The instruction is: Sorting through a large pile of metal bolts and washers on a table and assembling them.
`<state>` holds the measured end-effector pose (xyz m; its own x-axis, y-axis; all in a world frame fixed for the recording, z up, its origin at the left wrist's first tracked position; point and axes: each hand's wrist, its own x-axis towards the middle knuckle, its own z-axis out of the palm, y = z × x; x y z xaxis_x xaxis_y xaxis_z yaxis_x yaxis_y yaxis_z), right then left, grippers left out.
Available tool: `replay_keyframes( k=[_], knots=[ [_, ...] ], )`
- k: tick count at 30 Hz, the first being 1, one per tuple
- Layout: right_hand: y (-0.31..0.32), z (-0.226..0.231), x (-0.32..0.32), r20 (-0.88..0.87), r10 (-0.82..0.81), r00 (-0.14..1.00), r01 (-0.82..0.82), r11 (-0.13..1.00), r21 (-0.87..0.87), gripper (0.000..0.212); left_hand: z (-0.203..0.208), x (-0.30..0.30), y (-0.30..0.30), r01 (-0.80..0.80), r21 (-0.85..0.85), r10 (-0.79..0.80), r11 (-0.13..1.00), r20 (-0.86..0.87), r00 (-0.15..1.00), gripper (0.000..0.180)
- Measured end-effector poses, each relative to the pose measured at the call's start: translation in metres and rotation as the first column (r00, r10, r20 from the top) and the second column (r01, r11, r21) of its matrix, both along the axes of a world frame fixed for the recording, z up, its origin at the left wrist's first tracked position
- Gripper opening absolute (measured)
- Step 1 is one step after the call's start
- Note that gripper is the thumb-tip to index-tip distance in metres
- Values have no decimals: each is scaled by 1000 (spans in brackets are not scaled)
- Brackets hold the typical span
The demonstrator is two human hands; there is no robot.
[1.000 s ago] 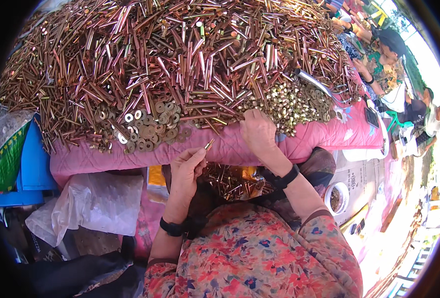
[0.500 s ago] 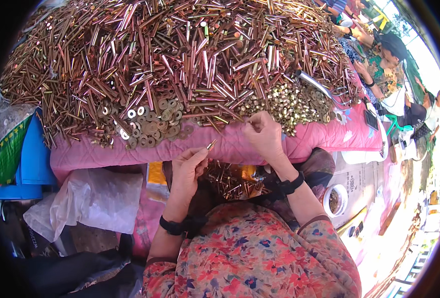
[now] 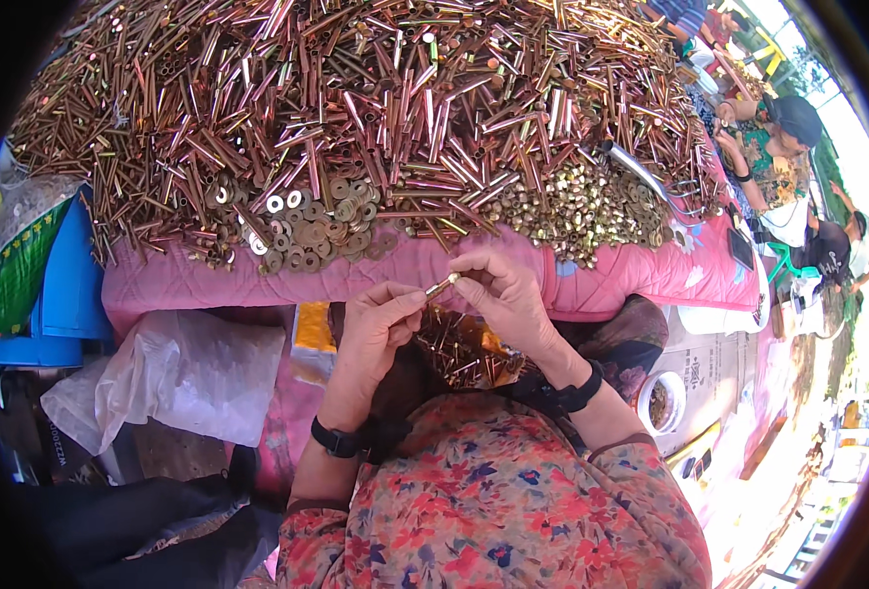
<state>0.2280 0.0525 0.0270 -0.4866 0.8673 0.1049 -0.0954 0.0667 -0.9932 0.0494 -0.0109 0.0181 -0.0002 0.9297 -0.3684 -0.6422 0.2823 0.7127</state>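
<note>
My left hand (image 3: 376, 322) is closed, its thumb and fingertips pinching a short brassy expansion bolt (image 3: 438, 290) that slants up to the right. At the bolt's upper end, my right hand (image 3: 505, 302) pinches a small shiny nut (image 3: 453, 279), which meets the bolt's tip. Both hands are just in front of the table's padded pink edge, above my lap. Beyond them lie a heap of metal sleeves (image 3: 356, 118), a cluster of flat washers (image 3: 317, 231) and a pile of small brassy nuts (image 3: 572, 211).
A pink quilted cover (image 3: 209, 290) wraps the table edge. Below it, a container of finished-looking bolts (image 3: 464, 353) sits at my lap. A white plastic sack (image 3: 194, 368) and blue bin (image 3: 66, 294) are left; a white bucket (image 3: 662, 401) is right. Another person (image 3: 773, 162) sits far right.
My right hand has come from the nut pile down and left to the bolt, bringing a nut to its tip. My left hand still holds the bolt, shifted slightly.
</note>
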Motion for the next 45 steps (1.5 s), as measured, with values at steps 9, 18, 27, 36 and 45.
replay_keyframes(
  k=[9,18,27,36,45],
  knots=[
    [-8,2,-10,151,35,988,-42,998,39,16,1,-17,-8,7,47,0,999,-151,988,13],
    [-12,25,-19,298,71,952,-110,987,116,9,0,-33,-13,94,20,-94,995,-24,995,10],
    [-12,22,-15,405,107,908,-172,977,127,11,3,-27,-17,23,53,-10,998,-226,974,10],
    [-10,12,-10,489,-126,863,-199,805,559,20,0,-21,-17,10,54,1,999,-202,979,10],
    [-5,3,-9,427,161,890,-156,987,-47,26,-3,-21,-12,57,57,-49,997,-138,989,10]
  ],
)
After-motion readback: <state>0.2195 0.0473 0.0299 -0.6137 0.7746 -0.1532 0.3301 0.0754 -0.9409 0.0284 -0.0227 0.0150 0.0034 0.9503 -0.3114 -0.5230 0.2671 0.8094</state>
